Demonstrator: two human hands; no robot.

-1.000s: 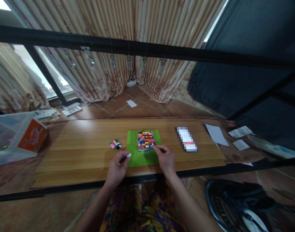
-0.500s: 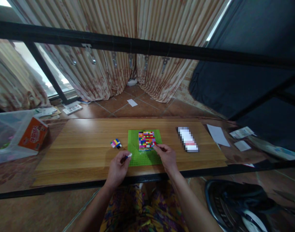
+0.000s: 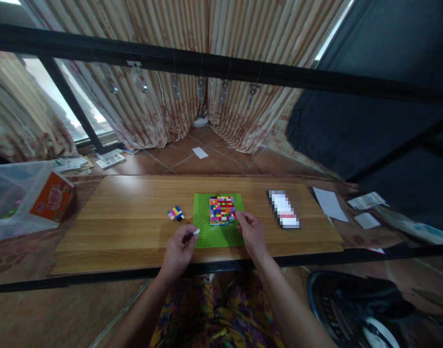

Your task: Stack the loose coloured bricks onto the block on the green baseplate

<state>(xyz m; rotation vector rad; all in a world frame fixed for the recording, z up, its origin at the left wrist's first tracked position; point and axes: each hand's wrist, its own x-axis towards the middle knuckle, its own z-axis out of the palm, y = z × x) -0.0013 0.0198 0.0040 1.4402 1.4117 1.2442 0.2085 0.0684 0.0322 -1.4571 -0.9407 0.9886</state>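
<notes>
A green baseplate (image 3: pixel 207 232) lies on the wooden table (image 3: pixel 134 227) in front of me. A block of small multicoloured bricks (image 3: pixel 222 210) stands on its far half. My left hand (image 3: pixel 178 251) rests at the plate's near left corner, fingers closed on a small white and blue brick (image 3: pixel 195 232). My right hand (image 3: pixel 251 232) is at the block's right edge, with pinched fingertips touching the near right corner; whether it holds a brick I cannot tell. A small pile of loose coloured bricks (image 3: pixel 175 213) lies left of the plate.
A pixelated flat object (image 3: pixel 284 209) lies on the table to the right. An orange box (image 3: pixel 51 196) sits in a clear plastic bin (image 3: pixel 11 203) at the left. Papers (image 3: pixel 330 203) lie on the floor to the right, and a black bar (image 3: pixel 221 72) crosses overhead.
My right hand has shifted slightly right along the block's edge. The left hand keeps its brick in the same place. The view has tilted a little.
</notes>
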